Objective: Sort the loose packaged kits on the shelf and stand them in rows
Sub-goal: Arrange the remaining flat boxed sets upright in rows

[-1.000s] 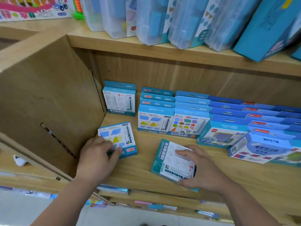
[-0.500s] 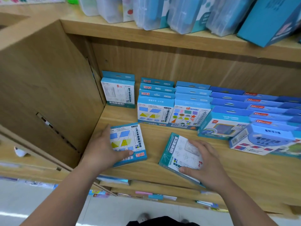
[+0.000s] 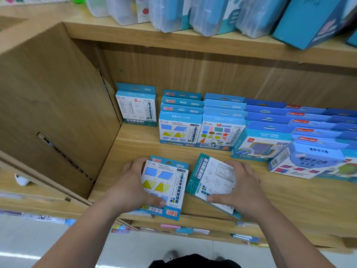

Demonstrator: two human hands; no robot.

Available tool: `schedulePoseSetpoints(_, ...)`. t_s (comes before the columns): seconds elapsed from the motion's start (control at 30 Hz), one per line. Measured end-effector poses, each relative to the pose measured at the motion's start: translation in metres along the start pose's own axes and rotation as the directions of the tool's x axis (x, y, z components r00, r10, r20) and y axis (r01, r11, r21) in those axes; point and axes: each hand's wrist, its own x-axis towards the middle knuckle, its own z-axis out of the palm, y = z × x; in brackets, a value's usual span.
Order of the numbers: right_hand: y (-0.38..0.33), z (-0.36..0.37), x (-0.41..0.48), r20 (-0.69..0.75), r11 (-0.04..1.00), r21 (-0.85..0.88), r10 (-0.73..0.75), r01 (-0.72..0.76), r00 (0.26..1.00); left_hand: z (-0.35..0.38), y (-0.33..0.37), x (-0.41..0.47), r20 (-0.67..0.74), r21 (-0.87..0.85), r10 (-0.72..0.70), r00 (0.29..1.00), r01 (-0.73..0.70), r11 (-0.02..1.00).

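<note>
My left hand (image 3: 133,182) grips a blue-and-white kit printed with blue and yellow shapes (image 3: 166,186), held over the front of the wooden shelf (image 3: 289,192). Right beside it, my right hand (image 3: 239,188) holds a teal-edged kit with line drawings (image 3: 210,180), tilted up off the shelf. The two packs nearly touch. Behind them stand rows: a lone line-drawing kit (image 3: 138,108) at the far left, a row of matching shapes kits (image 3: 178,130), and a row of coloured-shapes kits (image 3: 220,134).
Further rows of blue boxes (image 3: 270,128) lean along the right, with a tilted box (image 3: 307,163) in front. A wooden side panel (image 3: 58,113) closes the left. Clear cases (image 3: 170,12) line the upper shelf. More packs lie on the shelf below (image 3: 183,229).
Both hands have lifted their kits off the shelf and brought them toward each other at the front. The left kit has turned more upright toward me.
</note>
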Motion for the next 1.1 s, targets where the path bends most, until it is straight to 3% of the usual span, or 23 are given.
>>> schedulePoseSetpoints(0.17,0.003,-0.001,-0.001,0.018,0.998,-0.053,0.035,-0.034,0.999,0.005,0.006,-0.010,0.026,-0.181,-0.004,1.000,0.009,0.983)
schedulePoseSetpoints(0.33,0.004,-0.002,0.000,0.035,0.997,-0.073,0.036,-0.033,0.999,-0.002,0.002,-0.015,-0.048,-0.504,-0.045,0.998,0.015,0.863)
schedulePoseSetpoints(0.5,0.010,-0.004,-0.002,0.037,0.997,-0.062,0.036,-0.033,0.999,-0.027,0.004,-0.020,-0.150,-0.584,0.074,0.986,-0.149,0.798)
schedulePoseSetpoints(0.67,0.010,-0.003,-0.004,0.043,0.997,-0.065,0.039,-0.036,0.998,-0.028,0.020,0.000,-0.278,-0.597,0.161,0.947,-0.302,0.744)
schedulePoseSetpoints(0.83,0.009,-0.002,-0.006,0.047,0.997,-0.064,0.041,-0.038,0.998,-0.008,0.039,0.026,-0.331,-0.656,0.161,0.930,-0.349,0.669)
schedulePoseSetpoints(1.1,0.005,-0.004,-0.010,0.021,0.993,-0.097,0.068,-0.066,0.997,0.006,0.039,0.067,-0.436,-0.392,0.138,0.889,-0.325,0.860)
